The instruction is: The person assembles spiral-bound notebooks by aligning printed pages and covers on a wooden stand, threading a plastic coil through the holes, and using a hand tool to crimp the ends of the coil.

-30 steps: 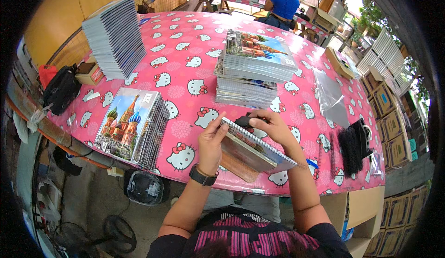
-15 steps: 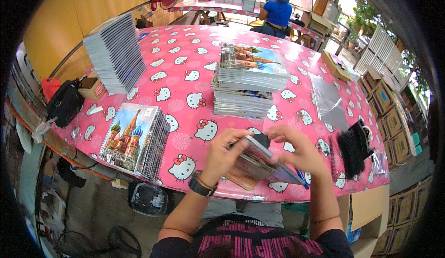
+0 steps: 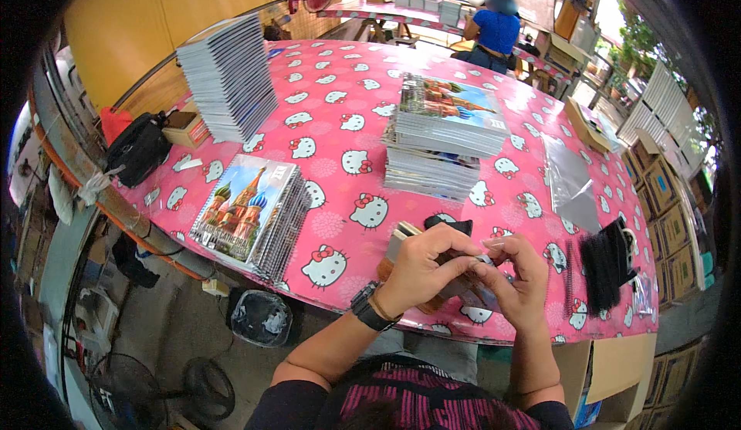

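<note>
Close to the table's front edge, my left hand [image 3: 432, 266] and my right hand [image 3: 511, 277] meet with bent, pinching fingers at the edge of a booklet [image 3: 480, 297]. Most of that booklet is hidden behind the fingers, and the small detail between the fingertips is not clear. Below my left hand shows a brown wooden piece [image 3: 432, 304]. Just beyond the hands lies a black object [image 3: 450, 225]. To my left stands a pile of spiral-bound booklets [image 3: 245, 206] with a colourful domed cathedral on the cover.
On the pink patterned table [image 3: 332, 225] stand a tall stack of booklets [image 3: 228, 79] and a middle stack [image 3: 451, 113]. Black binding coils [image 3: 600, 272] and clear plastic sheets [image 3: 571, 187] lie at right. An open carton [image 3: 617, 364] is beside me. A person in blue [image 3: 495, 28] sits beyond.
The booklet was tilted up between my hands, with the right fingers spread; now it sits lower. Both hands have come together, pinching at its edge. The view has shifted, moving the table contents rightward.
</note>
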`<state>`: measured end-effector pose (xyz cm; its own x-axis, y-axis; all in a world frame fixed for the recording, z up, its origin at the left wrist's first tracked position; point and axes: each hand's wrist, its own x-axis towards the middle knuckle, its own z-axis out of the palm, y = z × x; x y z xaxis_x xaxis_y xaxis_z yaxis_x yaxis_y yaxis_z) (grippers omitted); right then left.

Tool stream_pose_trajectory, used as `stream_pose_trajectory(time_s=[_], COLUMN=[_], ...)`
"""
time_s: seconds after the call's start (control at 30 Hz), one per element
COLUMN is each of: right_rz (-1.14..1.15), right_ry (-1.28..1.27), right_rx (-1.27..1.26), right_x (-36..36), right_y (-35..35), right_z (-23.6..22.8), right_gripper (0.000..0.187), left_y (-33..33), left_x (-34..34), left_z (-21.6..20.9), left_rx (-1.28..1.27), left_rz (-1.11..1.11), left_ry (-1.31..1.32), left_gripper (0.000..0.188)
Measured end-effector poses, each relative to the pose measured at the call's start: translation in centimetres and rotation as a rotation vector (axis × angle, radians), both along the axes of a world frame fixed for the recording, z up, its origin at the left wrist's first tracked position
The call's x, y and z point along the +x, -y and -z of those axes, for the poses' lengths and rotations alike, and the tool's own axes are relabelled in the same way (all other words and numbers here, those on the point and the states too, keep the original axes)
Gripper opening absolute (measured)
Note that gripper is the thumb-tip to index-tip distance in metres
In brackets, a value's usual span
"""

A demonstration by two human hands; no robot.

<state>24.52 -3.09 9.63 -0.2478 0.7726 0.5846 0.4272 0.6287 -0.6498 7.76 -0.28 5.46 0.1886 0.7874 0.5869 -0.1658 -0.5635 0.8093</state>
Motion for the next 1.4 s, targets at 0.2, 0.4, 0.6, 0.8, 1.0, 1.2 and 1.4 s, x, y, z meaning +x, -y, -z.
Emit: stream_pose_trajectory(time_s=[0.2,0.4,0.6,0.8,1.0,1.2,1.4], right_rz=[0.085,0.046,0.146,0.052,0.085,0.403,0.442], right_ry=[0.169,-0.327,-0.419,-0.386,-0.306,-0.273,-0.244], right_rx=[0.137,0.204,-0.040,-0.268,-0.322,-0.086,-0.514], right_x=[-0.9,-0.8,5.5,3.4,3.8,5.8,4.1], right_y=[-0.2,-1.7,-3.1,-3.6,-6.0,-16.3,-24.8], right_z=[-0.1,-1.9,0.5,2.6,3.3,0.4,1.3], right_gripper=[0.034,0.041,0.027,0.023,0.014,0.029,0.045], left_y=[-0.3,0.2,2.1,-5.6,-12.0,-12.1,-8.9], left_x=[0.3,-5.5,-22.2,-27.7,-26.3,-26.9,-23.4], left_z=[1.0,-1.5,-13.5,-12.5,3.3,3.2,-2.9], left_rx=[-0.017,-0.007,0.251,-0.190,0.102,-0.082,0.296], left_rz=[-0.094,-0.420,-0.829,-0.526,-0.627,-0.596,-0.812], left_ry=[-0.083,0.183,0.135,-0.816,-1.460,-1.376,-1.134], left_gripper=[0.020,0.019,0.029,0.020,0.029,0.034,0.042])
